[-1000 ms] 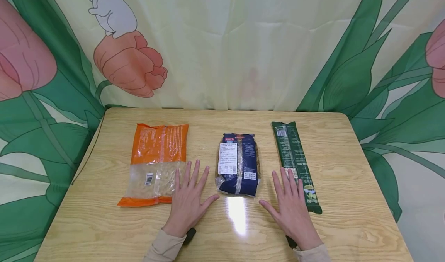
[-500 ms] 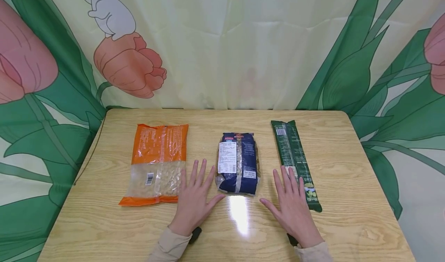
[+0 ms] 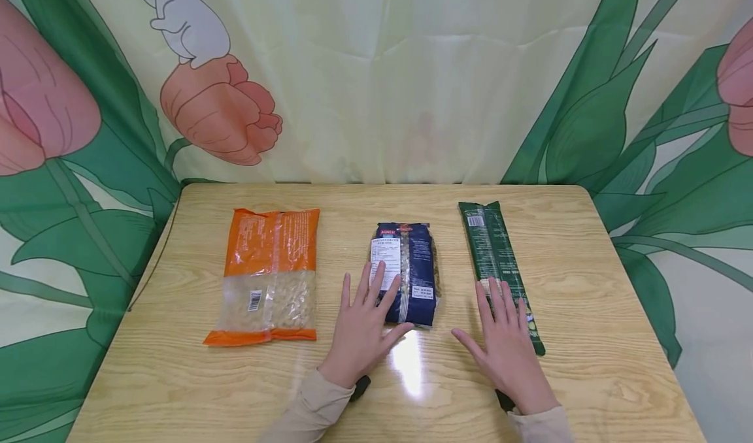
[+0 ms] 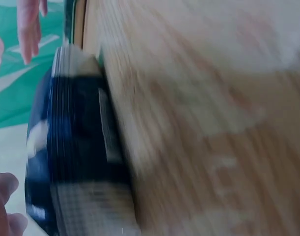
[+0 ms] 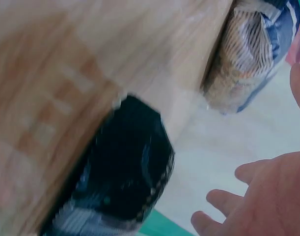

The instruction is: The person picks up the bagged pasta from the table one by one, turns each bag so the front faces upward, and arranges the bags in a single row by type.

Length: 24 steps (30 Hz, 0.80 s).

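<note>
In the head view my left hand, fingers spread, hovers over the lower left part of the navy bag; whether it touches is not clear. My right hand is spread too, its fingertips over the lower half of the long green packet. Neither hand holds anything. The left wrist view shows the navy bag close, with fingers at the left edge. In the right wrist view the green packet's dark end is near, the patterned bag beyond, and my right hand at lower right.
An orange and clear bag with pale contents lies flat on the left of the wooden table. Behind the table's far edge hangs a curtain printed with flowers and leaves.
My left hand has moved right, from the orange bag's edge to over the navy bag. My right hand has shifted slightly right. The bags lie where they were.
</note>
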{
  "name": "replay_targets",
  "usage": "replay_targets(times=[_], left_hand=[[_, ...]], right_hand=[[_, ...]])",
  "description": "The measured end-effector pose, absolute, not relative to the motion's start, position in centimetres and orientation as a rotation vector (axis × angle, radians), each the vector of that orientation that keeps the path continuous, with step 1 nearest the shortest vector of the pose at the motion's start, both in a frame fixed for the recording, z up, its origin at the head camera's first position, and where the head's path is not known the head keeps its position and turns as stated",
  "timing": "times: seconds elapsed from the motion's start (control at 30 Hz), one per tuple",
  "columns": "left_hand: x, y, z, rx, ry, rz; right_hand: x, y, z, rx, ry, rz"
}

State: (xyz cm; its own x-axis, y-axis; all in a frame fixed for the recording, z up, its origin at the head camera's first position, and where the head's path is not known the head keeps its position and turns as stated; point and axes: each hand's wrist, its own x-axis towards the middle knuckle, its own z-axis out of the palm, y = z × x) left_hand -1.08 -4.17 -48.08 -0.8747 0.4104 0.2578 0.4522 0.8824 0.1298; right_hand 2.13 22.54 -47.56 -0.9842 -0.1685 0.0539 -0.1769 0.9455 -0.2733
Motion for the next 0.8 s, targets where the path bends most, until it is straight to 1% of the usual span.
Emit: replay_targets(times=[0.27, 0.5, 0.8], left_hand=[[-1.1, -1.5, -47.9, -0.730, -2.835, -0.304], [-1.4, 0.2, -47.1, -0.779, -2.806, -0.270], [-1.7, 2.2, -47.0, -0.833, -2.795, -0.212]], right_hand=[[1.9, 23.6, -47.4, 0.241, -3.026, 0.422], [1.9, 24.4, -46.8, 0.211, -3.047, 0.461], [2.1, 25.4, -46.4, 0.154, -3.091, 0.491]])
